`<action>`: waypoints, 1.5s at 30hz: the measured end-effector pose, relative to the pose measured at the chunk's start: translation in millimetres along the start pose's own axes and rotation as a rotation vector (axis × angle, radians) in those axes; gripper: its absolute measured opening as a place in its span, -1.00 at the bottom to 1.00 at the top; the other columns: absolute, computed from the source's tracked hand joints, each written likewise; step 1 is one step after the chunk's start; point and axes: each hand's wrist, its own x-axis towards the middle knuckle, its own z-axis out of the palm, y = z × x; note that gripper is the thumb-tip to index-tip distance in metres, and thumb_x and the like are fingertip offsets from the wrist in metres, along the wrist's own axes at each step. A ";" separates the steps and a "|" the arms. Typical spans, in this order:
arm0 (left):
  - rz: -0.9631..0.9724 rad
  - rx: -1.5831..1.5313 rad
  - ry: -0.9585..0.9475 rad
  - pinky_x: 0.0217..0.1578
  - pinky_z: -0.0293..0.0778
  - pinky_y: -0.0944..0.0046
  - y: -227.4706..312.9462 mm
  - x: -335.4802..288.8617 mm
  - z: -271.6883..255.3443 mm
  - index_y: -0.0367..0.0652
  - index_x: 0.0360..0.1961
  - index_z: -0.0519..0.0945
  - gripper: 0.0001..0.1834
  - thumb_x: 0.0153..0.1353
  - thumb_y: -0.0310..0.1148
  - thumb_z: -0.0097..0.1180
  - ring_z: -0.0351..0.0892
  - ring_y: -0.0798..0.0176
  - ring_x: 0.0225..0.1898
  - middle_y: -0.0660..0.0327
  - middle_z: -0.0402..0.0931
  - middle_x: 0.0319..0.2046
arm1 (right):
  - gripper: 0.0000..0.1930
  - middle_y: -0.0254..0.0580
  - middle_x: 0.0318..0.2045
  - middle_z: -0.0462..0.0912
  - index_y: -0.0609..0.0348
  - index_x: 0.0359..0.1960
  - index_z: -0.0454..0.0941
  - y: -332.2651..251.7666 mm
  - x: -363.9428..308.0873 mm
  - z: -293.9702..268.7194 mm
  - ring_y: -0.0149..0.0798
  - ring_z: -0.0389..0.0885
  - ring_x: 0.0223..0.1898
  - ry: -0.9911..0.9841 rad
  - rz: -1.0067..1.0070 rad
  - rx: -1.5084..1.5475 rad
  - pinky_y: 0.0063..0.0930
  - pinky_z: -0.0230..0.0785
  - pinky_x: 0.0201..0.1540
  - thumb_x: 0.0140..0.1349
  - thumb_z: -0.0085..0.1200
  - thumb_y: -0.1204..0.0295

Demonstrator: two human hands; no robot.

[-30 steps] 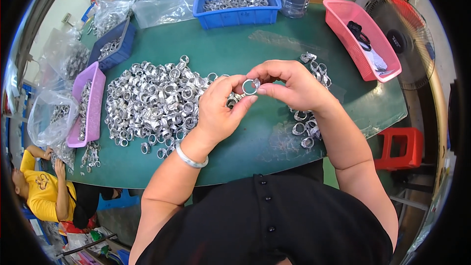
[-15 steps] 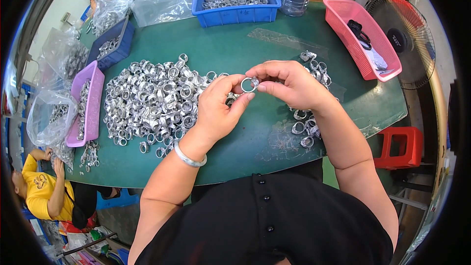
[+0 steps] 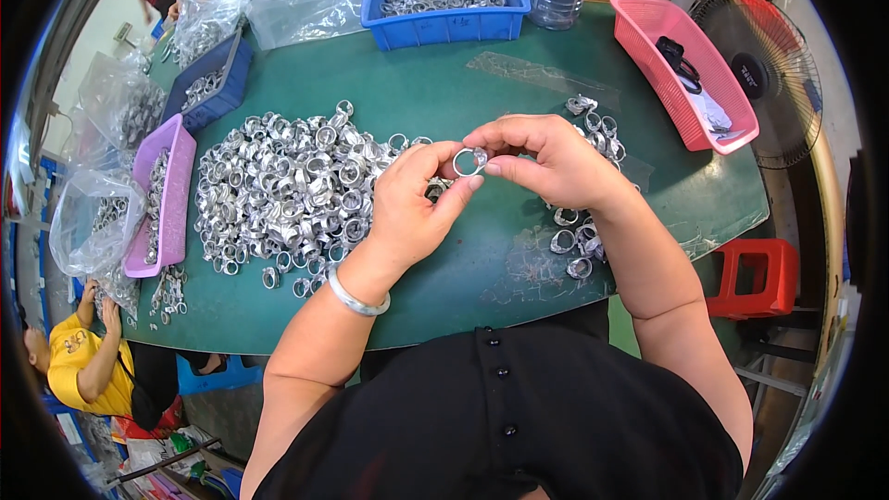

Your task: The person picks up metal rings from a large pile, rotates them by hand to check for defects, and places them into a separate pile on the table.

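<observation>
A silvery metal ring (image 3: 457,172) is pinched between both hands above the green table (image 3: 426,287). My left hand (image 3: 412,204) grips its left side with thumb and forefinger, and a pale bangle circles that wrist. On the ring's right side, the thumb and fingers of my right hand (image 3: 546,159) close on it, hiding part of its top. To the left lies a large heap of similar rings (image 3: 287,190). Smaller groups of rings (image 3: 585,239) lie beside and partly behind my right forearm.
Ring-filled bins stand around: a blue bin (image 3: 444,30) at the back, a dark blue bin (image 3: 218,97) and a purple basket (image 3: 176,194) left. At right are a pink basket (image 3: 681,93), a fan (image 3: 787,74) and a red stool (image 3: 759,278). A person in yellow (image 3: 88,366) sits left.
My hands and the ring stay almost still. The person in yellow has shifted slightly, and a person in dark red now shows at the far upper left.
</observation>
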 end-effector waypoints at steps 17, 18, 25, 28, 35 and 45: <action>0.044 -0.007 0.048 -0.44 0.45 0.36 -3.5 -0.6 3.6 -0.25 -0.16 0.54 -0.64 -0.05 -0.50 0.28 0.51 0.30 -0.45 0.20 0.50 -0.47 | -0.74 -0.26 -0.33 0.60 0.28 -0.09 0.52 1.4 0.0 -1.1 -0.44 0.52 -0.29 -0.020 0.000 -0.018 -0.54 0.40 -0.20 0.14 0.07 0.62; 0.047 0.002 0.039 -0.42 0.46 0.36 -3.7 -0.8 3.5 -0.25 -0.14 0.53 -0.62 -0.05 -0.50 0.28 0.52 0.29 -0.44 0.20 0.51 -0.46 | -0.74 -0.23 -0.36 0.61 0.30 -0.11 0.52 1.7 0.0 -0.9 -0.43 0.53 -0.31 -0.008 -0.014 -0.030 -0.52 0.41 -0.22 0.13 0.08 0.62; 0.000 -0.051 0.021 -0.23 0.48 0.40 -3.3 -4.6 5.2 -0.32 -0.03 0.47 -0.62 0.08 -0.57 0.18 0.55 0.38 -0.31 0.19 0.56 -0.34 | -0.74 -0.26 -0.37 0.61 0.30 -0.10 0.51 0.6 -0.7 -1.7 -0.46 0.51 -0.33 -0.010 -0.015 -0.006 -0.55 0.40 -0.24 0.15 0.08 0.59; -0.267 -0.499 -0.013 -0.14 0.48 0.36 -3.9 -3.5 4.3 -0.31 -0.01 0.44 -0.70 0.22 -0.50 0.05 0.57 0.32 -0.23 0.17 0.57 -0.29 | -0.72 -0.35 -0.36 0.56 0.29 -0.05 0.50 -0.1 -1.4 -5.7 -0.53 0.46 -0.31 -0.019 0.024 0.075 -0.61 0.34 -0.23 0.17 0.04 0.63; -0.552 -1.308 -0.202 -0.05 0.47 0.17 -15.1 0.3 -7.4 -0.31 0.03 0.41 -0.66 0.35 -0.28 -0.12 0.58 0.14 -0.15 0.11 0.57 -0.23 | -0.74 -0.15 -0.39 0.61 0.31 -0.11 0.51 -3.4 -3.9 -23.3 -0.36 0.56 -0.37 0.128 -0.043 -0.231 -0.53 0.41 -0.29 0.13 0.08 0.57; -0.624 -1.517 -0.230 -0.03 0.46 0.13 -24.1 -0.4 -10.2 -0.31 0.05 0.39 -0.61 0.36 -0.23 -0.20 0.58 0.08 -0.10 0.05 0.59 -0.19 | -0.63 -0.04 -0.46 0.62 0.25 -0.26 0.54 -1.7 -8.7 -34.9 -0.01 0.59 -0.39 -0.249 0.335 -0.927 -0.23 0.42 -0.32 -0.14 0.29 0.37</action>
